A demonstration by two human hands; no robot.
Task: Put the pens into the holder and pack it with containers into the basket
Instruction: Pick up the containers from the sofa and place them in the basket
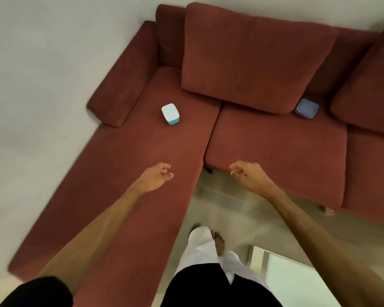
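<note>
A small teal container with a white lid [170,114] stands on the red sofa's left seat. A blue-lidded clear container [306,108] lies further right, tucked at the base of the back cushions. My left hand [156,177] hovers over the chaise part of the seat, well short of the teal container, fingers loosely curled and empty. My right hand [246,173] hangs over the front edge of the middle seat, also empty with fingers apart. No pens, holder or basket are in view.
The red sofa [275,147] has a chaise on the left, an armrest [122,80] and large back cushions [253,56]. A pale wall runs along the left. My legs and a bare foot [217,240] stand on the tiled floor; a glass-topped table corner [293,278] is at lower right.
</note>
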